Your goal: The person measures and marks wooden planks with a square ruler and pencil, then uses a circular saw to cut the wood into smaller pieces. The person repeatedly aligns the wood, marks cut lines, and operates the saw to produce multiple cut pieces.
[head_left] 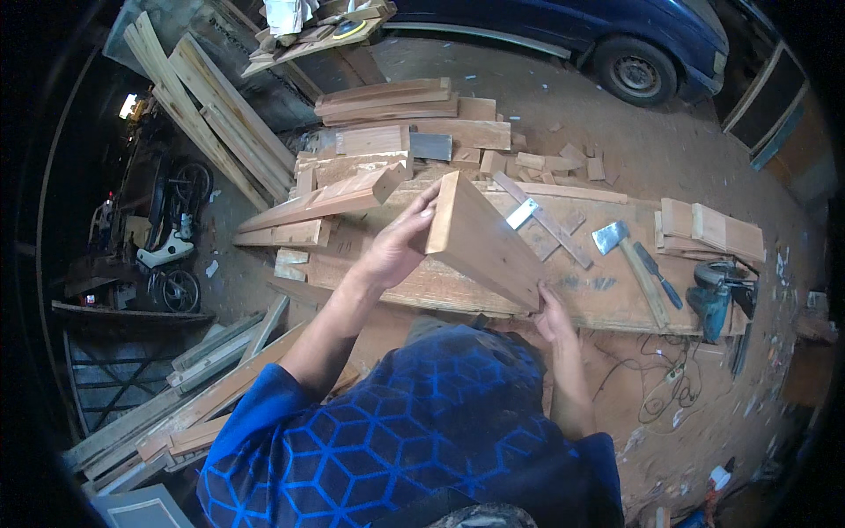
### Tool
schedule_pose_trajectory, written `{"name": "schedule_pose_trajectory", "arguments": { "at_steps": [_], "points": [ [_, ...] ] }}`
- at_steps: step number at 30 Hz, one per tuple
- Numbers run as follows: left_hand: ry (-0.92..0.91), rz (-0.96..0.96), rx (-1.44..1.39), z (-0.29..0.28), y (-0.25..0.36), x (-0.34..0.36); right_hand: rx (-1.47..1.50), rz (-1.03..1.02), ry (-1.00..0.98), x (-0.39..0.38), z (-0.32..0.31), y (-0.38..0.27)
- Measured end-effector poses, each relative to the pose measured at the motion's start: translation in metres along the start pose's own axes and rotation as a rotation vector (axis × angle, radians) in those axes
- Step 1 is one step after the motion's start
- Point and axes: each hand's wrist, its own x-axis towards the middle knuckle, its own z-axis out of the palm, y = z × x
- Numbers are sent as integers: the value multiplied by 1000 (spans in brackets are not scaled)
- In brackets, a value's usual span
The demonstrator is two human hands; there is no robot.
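Note:
A light brown wooden board is held up at a slant above the workbench. My left hand grips its raised end, fingers behind and thumb along the edge. At the lower right end, my right hand pinches the board by its corner. Just beyond the board, a try square lies against crossed wooden strips. A hatchet with a wooden handle and a dark-handled chisel-like tool rest to the right of my right hand.
A teal power saw sits at the bench's right end, near stacked short boards. Planks and offcuts pile up at the far side. More timber lies at lower left. A cable trails on the floor. A blue vehicle stands beyond.

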Motion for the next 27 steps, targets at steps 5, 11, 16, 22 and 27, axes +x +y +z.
{"name": "schedule_pose_trajectory", "arguments": {
  "at_steps": [5,11,16,22,27],
  "points": [
    [6,184,104,8,-19,41,153,366,-703,15,-37,3],
    [456,147,345,1,-16,63,-264,281,-255,-9,76,-11],
    [419,97,275,-8,-21,73,-302,132,-260,-7,80,-22],
    [408,31,374,-13,-34,87,-416,-174,-222,-9,88,-18],
    [265,-93,422,-15,-97,70,-472,-292,-66,-20,127,-19]
  ]
}}
